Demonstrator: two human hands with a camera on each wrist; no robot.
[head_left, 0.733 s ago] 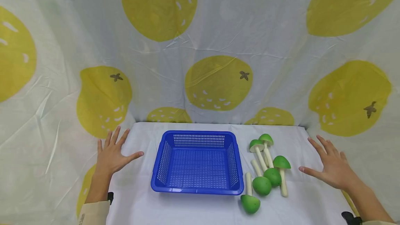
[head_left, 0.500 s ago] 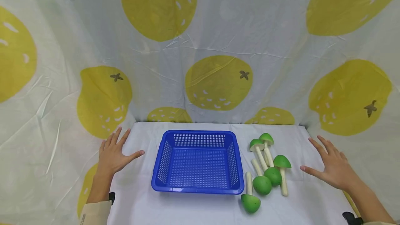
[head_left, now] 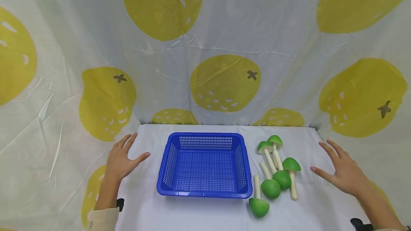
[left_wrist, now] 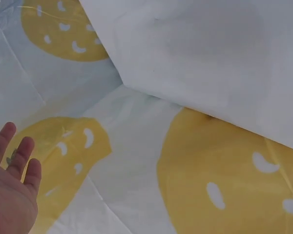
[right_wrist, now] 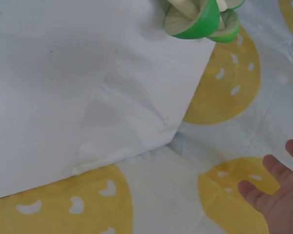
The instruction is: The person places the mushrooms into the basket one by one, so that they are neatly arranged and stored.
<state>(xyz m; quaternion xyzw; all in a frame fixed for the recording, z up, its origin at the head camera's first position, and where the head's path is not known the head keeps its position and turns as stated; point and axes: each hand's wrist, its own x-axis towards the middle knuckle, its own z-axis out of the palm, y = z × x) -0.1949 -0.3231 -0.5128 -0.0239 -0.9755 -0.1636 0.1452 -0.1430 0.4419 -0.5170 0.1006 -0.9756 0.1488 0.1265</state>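
Observation:
My left hand (head_left: 120,161) hovers at the left edge of the white table, thumb spread away from the fingers and holding nothing. To its right lies a blue plastic basket (head_left: 204,194) with perforated walls and nothing inside. Several toy mushrooms with green caps and pale stems lie in a loose cluster right of the basket, among them a front one (head_left: 258,207) with its cap toward me and a right-hand one (head_left: 291,165). Beyond them, at the table's right side, my right hand (head_left: 345,172) is held with fingers apart, touching no object. Both wrist views show part of each hand with extended fingers.
A white cloth covers the table (head_left: 205,215). Behind and on both sides hangs a pale curtain (head_left: 160,81) printed with yellow lemons. In the right wrist view, mushroom caps (right_wrist: 198,24) show near the table's edge.
My left hand has shifted slightly to the right, toward the basket, and its fingers have drawn closer together. The right hand has barely moved. Basket and mushrooms lie as before.

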